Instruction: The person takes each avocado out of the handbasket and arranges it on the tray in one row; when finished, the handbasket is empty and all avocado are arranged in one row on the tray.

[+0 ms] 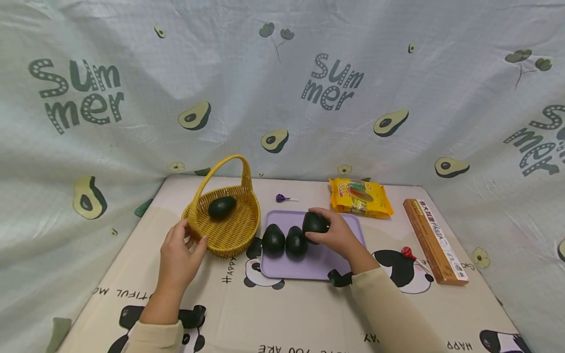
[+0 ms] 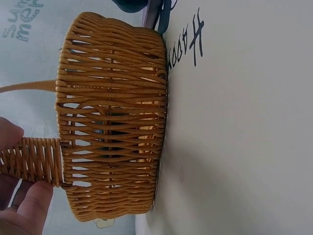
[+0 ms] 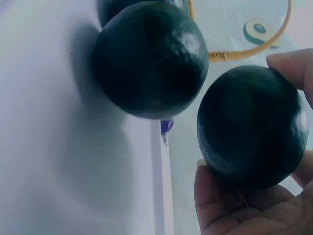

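Observation:
My left hand (image 1: 181, 255) grips the base of the handle of a yellow wicker basket (image 1: 229, 240), thumb on one side and fingers on the other in the left wrist view. Inside the basket lies one dark green avocado (image 1: 222, 207). Between the thumb and fingers of my right hand (image 1: 337, 235) is another avocado (image 3: 252, 127), held above the lilac tray (image 1: 282, 272); the right wrist view shows it raised off the surface. Two more avocados, a left one (image 1: 273, 240) and a middle one (image 1: 296, 242), sit side by side on the tray.
Behind the tray are a purple lollipop (image 1: 281, 198) and a yellow snack packet (image 1: 361, 197). To the right lie a red lollipop (image 1: 407, 252) and a long brown pasta box (image 1: 434, 242). A printed curtain (image 1: 247, 73) hangs along the table's back edge.

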`<state>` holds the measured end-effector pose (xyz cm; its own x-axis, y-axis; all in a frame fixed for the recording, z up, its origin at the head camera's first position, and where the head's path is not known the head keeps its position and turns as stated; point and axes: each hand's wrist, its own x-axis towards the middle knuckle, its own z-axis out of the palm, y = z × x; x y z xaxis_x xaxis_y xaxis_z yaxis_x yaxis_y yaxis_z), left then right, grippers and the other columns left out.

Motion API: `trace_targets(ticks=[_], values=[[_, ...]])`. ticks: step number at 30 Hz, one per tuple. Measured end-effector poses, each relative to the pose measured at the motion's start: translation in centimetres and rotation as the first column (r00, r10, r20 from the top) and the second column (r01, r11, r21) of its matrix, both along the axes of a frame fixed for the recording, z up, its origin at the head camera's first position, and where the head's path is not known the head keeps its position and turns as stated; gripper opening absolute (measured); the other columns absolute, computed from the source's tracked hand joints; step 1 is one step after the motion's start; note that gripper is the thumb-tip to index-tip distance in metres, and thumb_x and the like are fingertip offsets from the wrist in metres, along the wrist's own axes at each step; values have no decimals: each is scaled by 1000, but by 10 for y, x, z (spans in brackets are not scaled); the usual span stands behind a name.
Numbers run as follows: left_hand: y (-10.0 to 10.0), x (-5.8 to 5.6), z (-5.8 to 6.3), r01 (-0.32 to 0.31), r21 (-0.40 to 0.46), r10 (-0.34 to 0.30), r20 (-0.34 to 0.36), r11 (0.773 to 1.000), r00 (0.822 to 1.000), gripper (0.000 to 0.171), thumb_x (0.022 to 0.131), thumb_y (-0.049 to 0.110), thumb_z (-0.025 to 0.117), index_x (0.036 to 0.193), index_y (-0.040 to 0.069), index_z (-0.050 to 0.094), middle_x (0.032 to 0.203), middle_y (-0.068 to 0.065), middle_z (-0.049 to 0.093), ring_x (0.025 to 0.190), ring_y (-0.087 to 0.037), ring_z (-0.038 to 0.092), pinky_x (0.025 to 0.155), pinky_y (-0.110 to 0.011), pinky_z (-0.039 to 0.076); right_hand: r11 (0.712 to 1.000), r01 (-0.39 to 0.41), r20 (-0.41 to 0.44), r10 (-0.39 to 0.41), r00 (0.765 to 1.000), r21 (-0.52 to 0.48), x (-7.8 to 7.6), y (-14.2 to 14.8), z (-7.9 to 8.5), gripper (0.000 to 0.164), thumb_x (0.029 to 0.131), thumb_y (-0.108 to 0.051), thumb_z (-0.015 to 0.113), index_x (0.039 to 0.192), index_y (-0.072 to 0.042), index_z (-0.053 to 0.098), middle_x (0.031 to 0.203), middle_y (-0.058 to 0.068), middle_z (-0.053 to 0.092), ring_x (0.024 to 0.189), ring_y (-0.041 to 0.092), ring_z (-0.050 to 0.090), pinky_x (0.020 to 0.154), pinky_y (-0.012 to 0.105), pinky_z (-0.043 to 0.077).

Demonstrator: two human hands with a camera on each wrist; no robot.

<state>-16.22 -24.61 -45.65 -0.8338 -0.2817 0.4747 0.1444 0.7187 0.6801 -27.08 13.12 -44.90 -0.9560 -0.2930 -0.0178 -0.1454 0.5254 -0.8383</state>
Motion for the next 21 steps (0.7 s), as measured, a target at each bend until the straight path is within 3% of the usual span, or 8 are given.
trace_targets(ticks=[21], values=[[0,0,0,-5,1,5,-14,1000,1000,55,87,0,78,135,-2,52,119,-18,60,112,-33,64,92,-42,60,999,27,31,-29,999,45,11,16,-26,76,78,-34,90,144,-16,58,138,10,63,121,31,61,108,54,51]])
